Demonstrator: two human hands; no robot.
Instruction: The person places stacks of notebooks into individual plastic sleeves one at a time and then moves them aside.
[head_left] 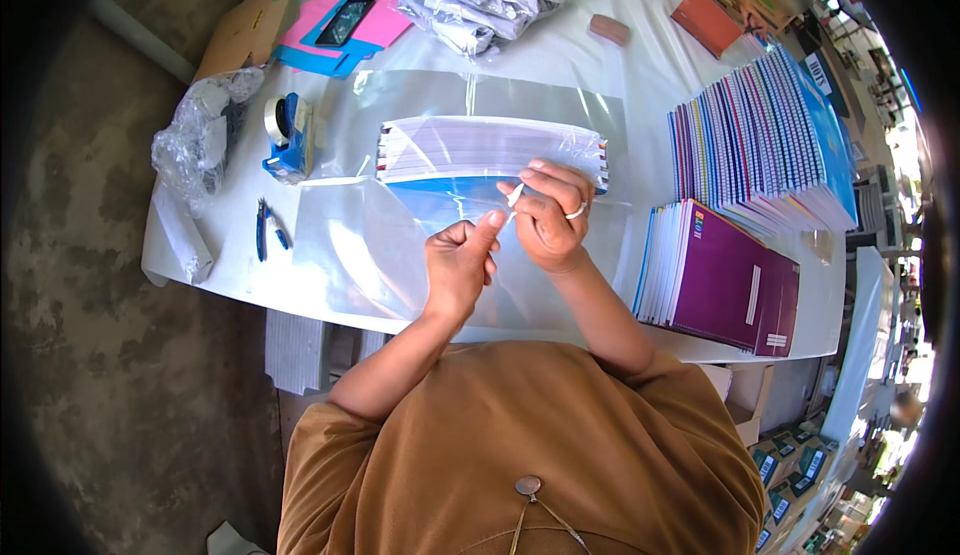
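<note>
The right hand (550, 217) pinches a small white strip (515, 195) in its fingers, and a ring (575, 213) shows on it. The left hand (458, 265) is curled up, its thumb right by the strip's low end; I can't tell if it is gripping the strip too. Just past the hands is a pile of books (490, 150) with a blue cover in front. It lies on a big clear plastic sheet (345, 245), shiny with light.

Under all this is a wide table (648, 90) with a wrinkly white cover. To the left of the hands are two blue tools (265, 230), and a blue tape holder (290, 145) stands a bit farther up. Right of the hands are purple books (725, 275), with a long row of spiral books (745, 140) behind them. Far ahead I see crumpled clear plastic (490, 5), pink paper (400, 0) and a black phone (345, 22).

The floor (110, 355), well off to the left, is grey and blotchy. Low on the far right, boxes (795, 480) are piled up.
</note>
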